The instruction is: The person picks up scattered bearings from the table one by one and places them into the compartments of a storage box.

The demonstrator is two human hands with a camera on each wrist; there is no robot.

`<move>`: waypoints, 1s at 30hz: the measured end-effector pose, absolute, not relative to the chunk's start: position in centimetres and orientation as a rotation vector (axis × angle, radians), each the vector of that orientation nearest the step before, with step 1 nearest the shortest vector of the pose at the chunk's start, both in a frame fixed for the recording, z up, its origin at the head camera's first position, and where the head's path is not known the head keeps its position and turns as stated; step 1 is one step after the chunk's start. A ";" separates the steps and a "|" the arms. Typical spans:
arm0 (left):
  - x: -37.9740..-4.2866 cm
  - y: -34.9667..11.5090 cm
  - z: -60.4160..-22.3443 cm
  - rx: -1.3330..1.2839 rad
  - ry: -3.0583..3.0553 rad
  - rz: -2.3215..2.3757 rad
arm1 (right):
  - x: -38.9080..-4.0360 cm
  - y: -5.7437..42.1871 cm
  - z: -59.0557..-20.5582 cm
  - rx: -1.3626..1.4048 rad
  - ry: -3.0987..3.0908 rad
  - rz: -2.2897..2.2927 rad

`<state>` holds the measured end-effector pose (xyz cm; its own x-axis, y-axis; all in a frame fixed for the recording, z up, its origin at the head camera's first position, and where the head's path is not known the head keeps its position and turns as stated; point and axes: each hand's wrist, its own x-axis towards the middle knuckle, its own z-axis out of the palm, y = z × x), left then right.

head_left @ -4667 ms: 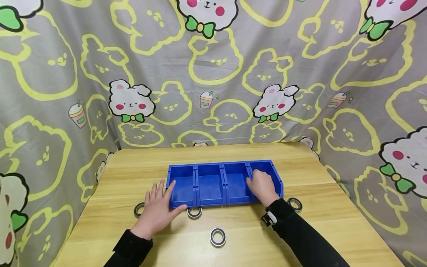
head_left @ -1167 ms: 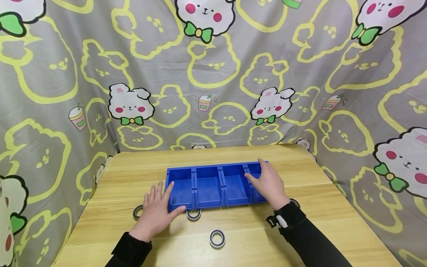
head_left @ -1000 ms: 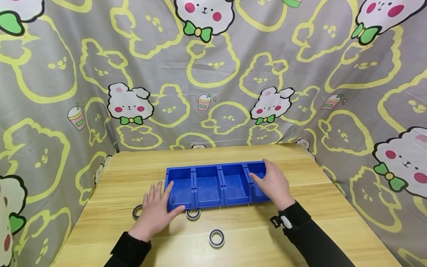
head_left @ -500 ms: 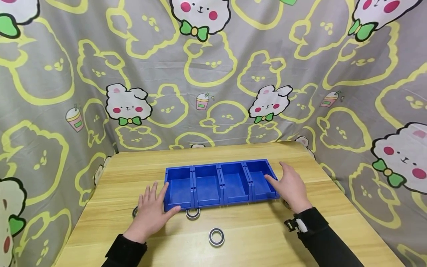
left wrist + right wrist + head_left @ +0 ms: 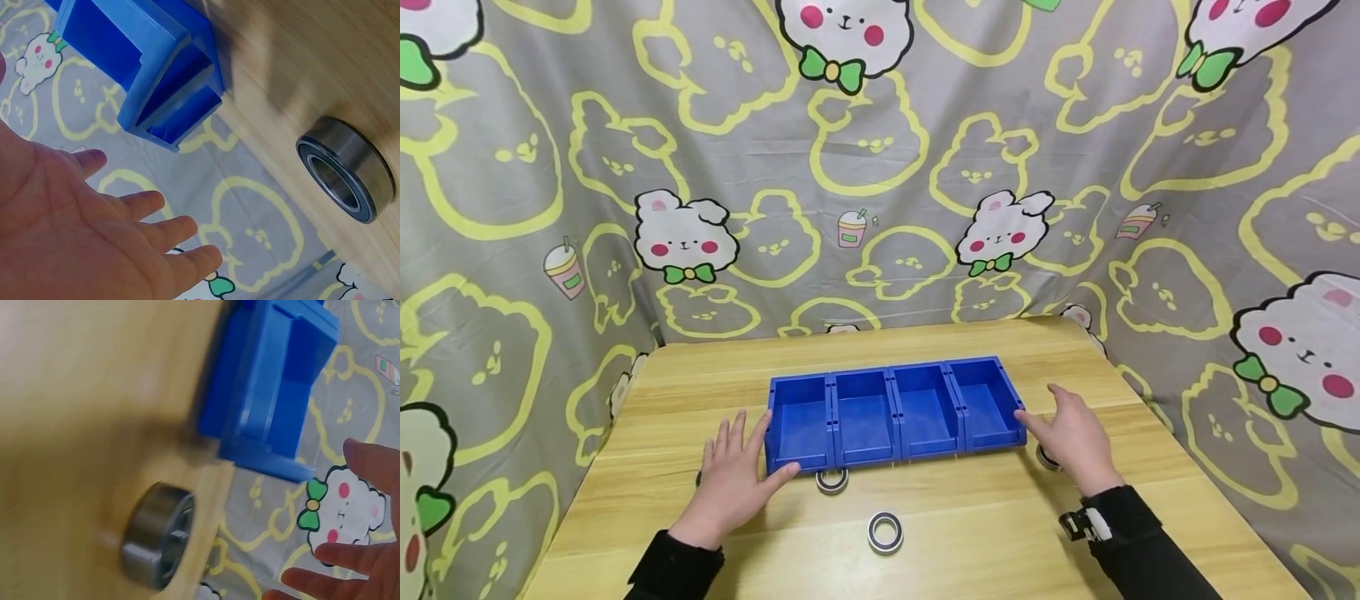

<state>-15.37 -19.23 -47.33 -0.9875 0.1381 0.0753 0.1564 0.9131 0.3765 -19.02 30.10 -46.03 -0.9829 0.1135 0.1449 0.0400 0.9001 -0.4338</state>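
Note:
A row of blue storage bins [image 5: 896, 412] with open tops stands mid-table, nothing visible inside its compartments. My left hand [image 5: 726, 483] hovers by the row's left end, fingers spread; the left wrist view shows a gap between its thumb and the bin. Past the right end is my right hand [image 5: 1078, 440], its fingers apart and holding nothing. One ball bearing [image 5: 872, 534] lies in front of the row. Another bearing [image 5: 832, 490] sits against the front edge. A third bearing [image 5: 147, 540], partly covered by the right hand in the head view, rests near the right end.
Beside the left hand is one more bearing [image 5: 356, 153], nearly hidden from the head view. The wooden table [image 5: 970, 533] is enclosed at the back and sides by a grey patterned curtain [image 5: 902, 183].
My right hand, earlier curled inside the rightmost bin, has come out and moved right with its fingers spread. My left hand has drifted slightly left, away from the bins.

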 end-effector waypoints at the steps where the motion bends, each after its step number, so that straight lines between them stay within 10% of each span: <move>1: -15.3 -19.3 -47.3 -0.228 -3.029 -0.596 | -18.8 30.3 -46.2 -0.111 -2.906 0.645; 30: -15.2 -20.0 -46.6 -0.201 -3.017 -0.579 | -17.3 31.5 -49.9 0.027 -3.110 0.488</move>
<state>-15.18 -19.98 -46.60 -0.9895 0.1161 0.0865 0.1398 0.9209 0.3639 -17.29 31.48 -49.90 -0.9998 -0.0181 -0.0042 -0.0159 0.9517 -0.3066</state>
